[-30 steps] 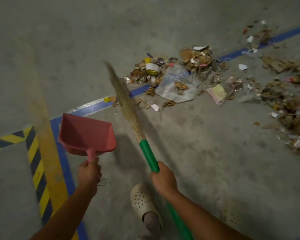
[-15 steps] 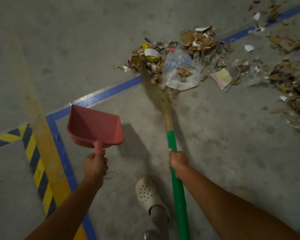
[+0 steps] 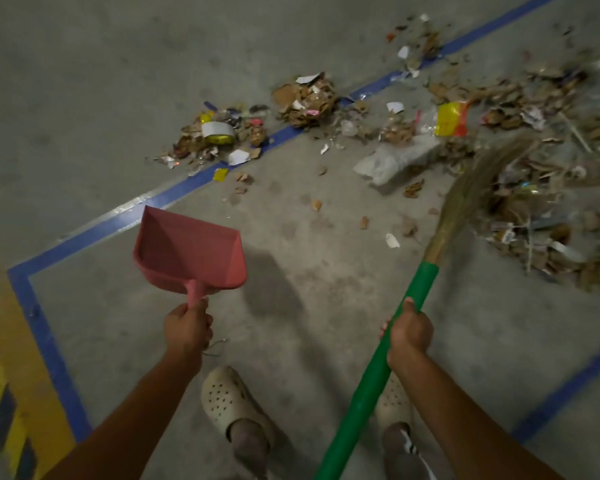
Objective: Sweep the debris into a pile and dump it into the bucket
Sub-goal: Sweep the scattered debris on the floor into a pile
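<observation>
My left hand (image 3: 187, 327) grips the handle of a red dustpan (image 3: 187, 252), held off the concrete floor with nothing in it. My right hand (image 3: 409, 332) grips the green handle of a straw broom (image 3: 465, 199). The broom's bristles lie blurred against the large debris heap (image 3: 541, 202) of cardboard scraps, paper and plastic at the right. A smaller debris cluster (image 3: 222, 136) with a tape roll sits on the blue floor line further left. A crumpled clear plastic bag (image 3: 392, 161) lies between them. No bucket is in view.
Blue tape lines (image 3: 174, 195) cross the grey concrete floor. Yellow-and-black hazard striping (image 3: 4, 393) runs along the left edge. My feet in pale perforated clogs (image 3: 226, 400) stand at the bottom, between my arms. Small scraps (image 3: 362, 221) dot the floor ahead.
The broom has swept from the left cluster across to the right heap, pushing the plastic bag and scraps rightward. The dustpan stayed held in my left hand.
</observation>
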A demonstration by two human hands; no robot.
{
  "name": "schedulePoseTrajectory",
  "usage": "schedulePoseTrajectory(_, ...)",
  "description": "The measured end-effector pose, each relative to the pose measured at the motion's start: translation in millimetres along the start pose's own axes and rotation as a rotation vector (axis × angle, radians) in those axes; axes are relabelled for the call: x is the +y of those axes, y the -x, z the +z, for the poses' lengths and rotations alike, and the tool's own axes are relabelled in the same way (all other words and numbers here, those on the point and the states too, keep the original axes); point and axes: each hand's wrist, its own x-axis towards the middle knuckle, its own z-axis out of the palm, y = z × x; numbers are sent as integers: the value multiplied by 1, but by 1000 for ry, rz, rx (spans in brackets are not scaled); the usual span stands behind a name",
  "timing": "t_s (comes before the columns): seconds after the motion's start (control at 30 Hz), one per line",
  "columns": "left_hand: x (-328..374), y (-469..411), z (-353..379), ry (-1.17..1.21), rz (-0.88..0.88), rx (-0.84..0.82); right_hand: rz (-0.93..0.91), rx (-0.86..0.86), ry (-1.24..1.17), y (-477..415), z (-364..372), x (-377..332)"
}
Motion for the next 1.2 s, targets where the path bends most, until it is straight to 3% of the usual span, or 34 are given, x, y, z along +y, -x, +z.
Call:
schedulePoseTrajectory(0.13,-4,43,45,22,4,15,-72,-65,4,-16,-45,-19)
schedulePoseTrajectory(0.33,-20,107,85,76,-18,84,-327,-373,264,-17,-94,-18)
schedulePoseTrajectory(0.4,-32,124,91,83,-27,132,-387,-499,448,-15,-99,-8)
schedulePoseTrajectory(0.53,-64,149,88,89,-65,209,-550,-701,1074,-20,-96,6)
schedulePoseTrajectory(0.67,-99,164,89,44,-73,243,-456,-743,1337,-57,-93,20)
schedulePoseTrajectory(0.73,-112,166,92,16,-75,234,-300,-687,1261,-86,-99,27)
schedulePoseTrajectory(0.9,-124,182,108,12,-89,129,77,-355,616,-147,-151,24)
schedulePoseTrajectory(1.03,-116,199,115,69,-69,63,109,-174,348,-164,-200,0)
schedulePoseTrajectory(1.2,-113,229,97,172,-30,27,31,-243,258,-118,-239,-2)
